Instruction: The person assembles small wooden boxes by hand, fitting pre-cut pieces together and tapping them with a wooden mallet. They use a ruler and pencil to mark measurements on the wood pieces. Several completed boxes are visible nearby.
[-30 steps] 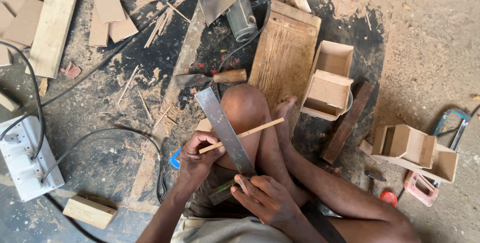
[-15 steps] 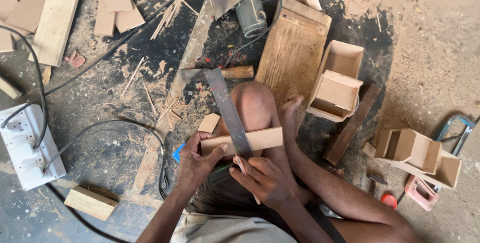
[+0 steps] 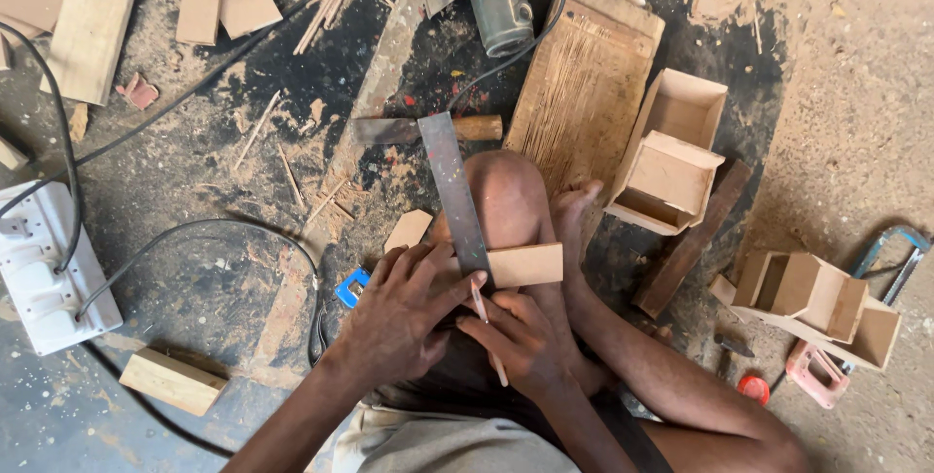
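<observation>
My left hand (image 3: pixel 399 312) presses a metal try square (image 3: pixel 453 196) flat across a small wooden piece (image 3: pixel 525 265) that rests on my raised knee. The square's blade runs up and away from me over the knee. My right hand (image 3: pixel 520 342) grips a pencil (image 3: pixel 484 317) with its tip against the blade's edge on the wooden piece. Both hands sit close together just below the knee.
A hammer (image 3: pixel 428 129) lies beyond the square. A scored wooden board (image 3: pixel 584 93), open wooden boxes (image 3: pixel 671 157) and more boxes (image 3: pixel 817 298) lie to the right. A power tool (image 3: pixel 496 1), a white power strip (image 3: pixel 44 269) with cables, wood offcuts and a saw (image 3: pixel 890 254) surround me on the dusty floor.
The wooden piece has turned from edge-on to flat on my knee. The square now lies across it under my left hand, and my right hand has brought the pencil to the blade.
</observation>
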